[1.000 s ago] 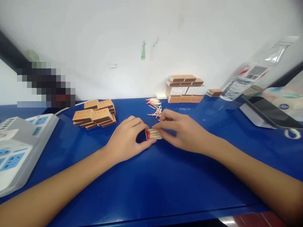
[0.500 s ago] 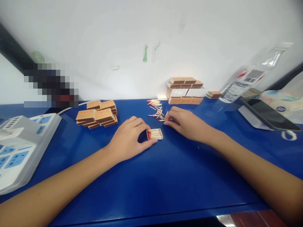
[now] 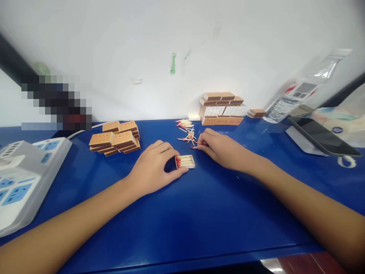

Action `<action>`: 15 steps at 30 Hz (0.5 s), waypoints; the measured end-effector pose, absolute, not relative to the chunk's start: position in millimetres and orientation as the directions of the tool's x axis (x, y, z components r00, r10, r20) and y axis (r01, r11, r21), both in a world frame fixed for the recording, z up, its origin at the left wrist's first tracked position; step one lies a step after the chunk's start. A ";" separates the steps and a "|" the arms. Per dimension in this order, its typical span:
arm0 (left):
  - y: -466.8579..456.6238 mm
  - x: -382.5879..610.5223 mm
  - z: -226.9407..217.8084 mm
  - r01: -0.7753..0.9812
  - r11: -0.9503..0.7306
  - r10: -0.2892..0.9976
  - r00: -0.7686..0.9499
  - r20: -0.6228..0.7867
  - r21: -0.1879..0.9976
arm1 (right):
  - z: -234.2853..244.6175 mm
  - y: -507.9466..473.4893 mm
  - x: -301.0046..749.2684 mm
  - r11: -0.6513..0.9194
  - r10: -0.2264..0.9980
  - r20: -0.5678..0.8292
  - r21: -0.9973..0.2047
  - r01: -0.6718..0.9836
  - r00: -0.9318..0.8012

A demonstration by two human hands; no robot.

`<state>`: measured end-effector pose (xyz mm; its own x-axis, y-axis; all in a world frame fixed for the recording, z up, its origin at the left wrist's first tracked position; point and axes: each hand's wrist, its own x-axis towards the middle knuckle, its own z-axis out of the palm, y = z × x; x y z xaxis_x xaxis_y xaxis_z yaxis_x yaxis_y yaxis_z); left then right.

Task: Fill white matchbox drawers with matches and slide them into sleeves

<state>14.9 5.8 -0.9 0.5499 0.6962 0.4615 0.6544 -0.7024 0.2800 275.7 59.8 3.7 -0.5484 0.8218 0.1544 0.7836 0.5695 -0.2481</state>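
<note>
Lying flat on the blue table point(image 3: 185, 220) just below frame centre, the matchbox tray point(image 3: 185, 161) is packed with matches, all red heads toward its left end. The left hand point(image 3: 152, 167) cups that end, thumb along the near side and fingers point(image 3: 164, 147) curled over the far side, a grip that seems meant to keep the light tray from sliding. Just to its right, the right hand point(image 3: 219, 149) rests on the table, fingertips pinched on a single match point(image 3: 194, 147) at the near edge of the loose matches point(image 3: 186, 131). Closed matchboxes point(image 3: 115, 139) are stacked at left, with more boxes point(image 3: 222, 108) against the wall. A power strip point(image 3: 23, 171) sits far left, and a water bottle point(image 3: 296, 97) and phone point(image 3: 322, 137) at right.
</note>
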 end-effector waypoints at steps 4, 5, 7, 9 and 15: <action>5.7 15.0 -1.4 0.655 -0.701 0.699 0.550 0.457 0.283 | 7.3 57.8 276.8 0.567 0.824 0.157 -0.248 0.785 -0.545; 5.6 14.9 -1.6 0.656 -0.699 0.701 0.549 0.456 0.285 | 9.5 56.4 276.8 0.569 0.822 0.167 -0.255 0.782 -0.544; 5.4 14.7 -2.0 0.658 -0.696 0.703 0.546 0.455 0.287 | 15.3 51.1 274.9 0.587 0.810 0.202 -0.278 0.760 -0.551; 5.4 14.6 -2.2 0.661 -0.694 0.706 0.543 0.454 0.288 | 21.0 42.4 270.0 0.622 0.783 0.239 -0.308 0.720 -0.574; 6.2 15.1 -2.2 0.662 -0.696 0.704 0.550 0.449 0.280 | 18.3 15.7 247.6 0.701 0.713 0.251 -0.275 0.657 -0.655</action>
